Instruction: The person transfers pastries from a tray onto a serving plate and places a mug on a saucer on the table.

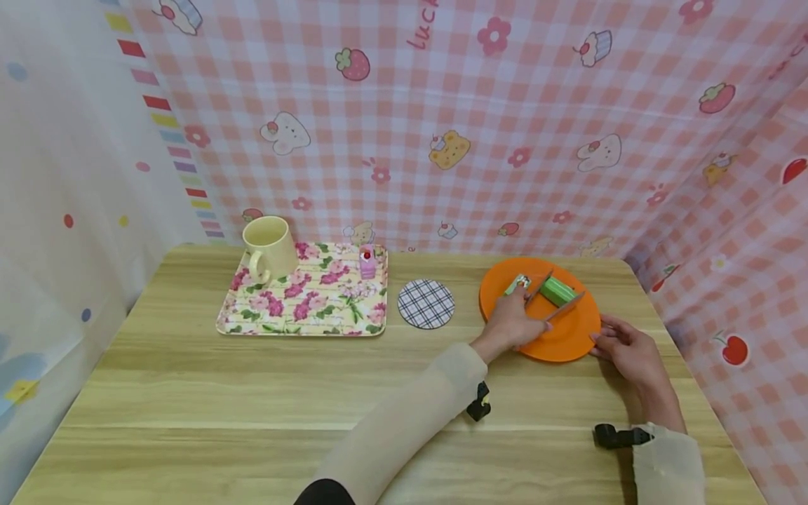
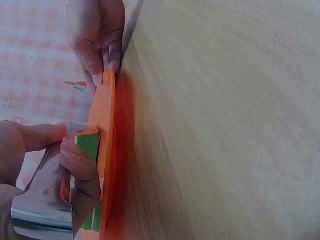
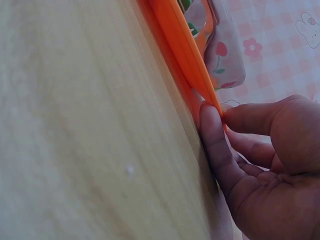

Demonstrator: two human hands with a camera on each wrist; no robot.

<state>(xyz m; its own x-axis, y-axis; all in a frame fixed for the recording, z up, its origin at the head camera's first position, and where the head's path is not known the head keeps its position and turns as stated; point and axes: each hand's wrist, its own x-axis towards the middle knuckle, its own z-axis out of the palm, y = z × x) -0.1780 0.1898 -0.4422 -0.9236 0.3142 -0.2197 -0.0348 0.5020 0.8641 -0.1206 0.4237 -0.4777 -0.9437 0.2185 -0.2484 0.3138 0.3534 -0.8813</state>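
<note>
Nearest on the wooden table (image 1: 252, 400), the right hand (image 1: 631, 351) steadies the orange plate (image 1: 568, 340) at its near-right rim: the fingers (image 3: 215, 145) lie along the edge from below with the thumb on top, a light pinch on the lip. The plate looks thin, stiff and light, probably plastic, so it would slide on the smooth wood unless held like this; the rim is the sensible place to take it.

Just beyond, the left hand (image 1: 511, 322) reaches over the plate's left half with its fingers curled round a pair of metal tongs (image 1: 555, 298), whose two blades straddle a small green block (image 1: 557, 290) on the plate's far part. In the left-wrist view the thumb and fingers (image 2: 75, 160) press the shiny tong arms (image 2: 35, 200) together beside the green piece (image 2: 89, 145). The block seems small, light and rigid, perhaps a toy food; smooth steel could slip on its faces, so a grip across the flat sides near its middle looks safest. A second small green-and-white piece (image 1: 517, 283) lies just left of it on the plate.

Further left sits a checked round coaster (image 1: 426, 304), then a floral tray (image 1: 303, 319) carrying a pale yellow mug (image 1: 270, 245) and a small pink cake toy (image 1: 367, 261). A pink gingham backdrop (image 1: 442, 105) closes the far side.
</note>
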